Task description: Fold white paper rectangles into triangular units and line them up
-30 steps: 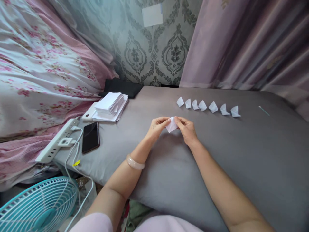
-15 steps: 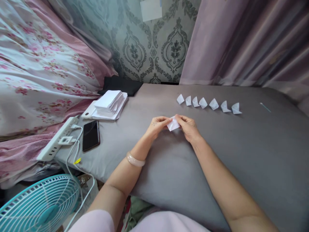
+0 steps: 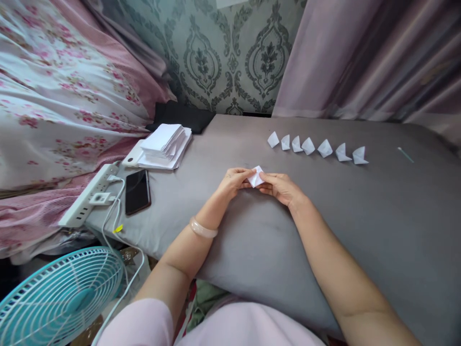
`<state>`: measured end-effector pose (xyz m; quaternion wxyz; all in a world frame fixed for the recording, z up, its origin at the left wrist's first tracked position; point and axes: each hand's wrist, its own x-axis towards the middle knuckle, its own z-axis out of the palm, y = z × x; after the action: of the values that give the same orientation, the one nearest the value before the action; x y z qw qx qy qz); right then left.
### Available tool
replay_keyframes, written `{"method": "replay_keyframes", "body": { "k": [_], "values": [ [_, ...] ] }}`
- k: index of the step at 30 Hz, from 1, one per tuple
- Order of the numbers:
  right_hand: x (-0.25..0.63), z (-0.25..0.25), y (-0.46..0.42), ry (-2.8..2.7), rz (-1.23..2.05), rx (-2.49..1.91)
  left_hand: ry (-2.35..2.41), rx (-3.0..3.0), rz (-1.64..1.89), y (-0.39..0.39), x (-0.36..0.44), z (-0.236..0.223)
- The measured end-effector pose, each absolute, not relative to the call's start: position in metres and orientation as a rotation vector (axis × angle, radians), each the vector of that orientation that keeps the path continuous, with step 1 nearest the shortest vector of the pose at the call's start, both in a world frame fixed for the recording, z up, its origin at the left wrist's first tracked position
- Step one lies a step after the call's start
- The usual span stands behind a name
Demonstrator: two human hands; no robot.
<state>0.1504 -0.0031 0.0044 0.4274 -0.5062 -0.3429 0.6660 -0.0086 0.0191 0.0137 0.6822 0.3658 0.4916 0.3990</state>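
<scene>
A small folded white paper piece (image 3: 256, 176) is pinched between both hands over the grey bed surface (image 3: 360, 230). My left hand (image 3: 234, 181), with a pale bangle on its wrist, grips the piece's left side. My right hand (image 3: 281, 188) grips its right side with closed fingers. Beyond the hands, several finished white folded paper pieces (image 3: 317, 148) stand in a row. A stack of white paper slips (image 3: 163, 149) lies to the left.
A black phone (image 3: 137, 191) and a white power strip (image 3: 88, 202) with cables lie at the bed's left edge. A teal fan (image 3: 61, 298) stands lower left. Floral bedding is heaped at left, curtains hang at right. A thin stick (image 3: 405, 154) lies far right.
The hands have lowered a little and turned the folded paper piece; less of it shows between the fingers. The view has tilted slightly downward.
</scene>
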Motion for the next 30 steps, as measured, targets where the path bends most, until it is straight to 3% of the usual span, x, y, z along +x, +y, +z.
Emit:
{"method": "replay_keyframes", "body": {
  "k": [11,30],
  "values": [
    [0.152,0.014,-0.003,-0.705,1.563,-1.404,1.114,0.797,0.790,0.022,-0.014,0.015],
    [0.158,0.012,-0.002,-0.792,1.794,-1.324,1.039,0.719,0.673,0.026,-0.020,0.021]
  ]
}}
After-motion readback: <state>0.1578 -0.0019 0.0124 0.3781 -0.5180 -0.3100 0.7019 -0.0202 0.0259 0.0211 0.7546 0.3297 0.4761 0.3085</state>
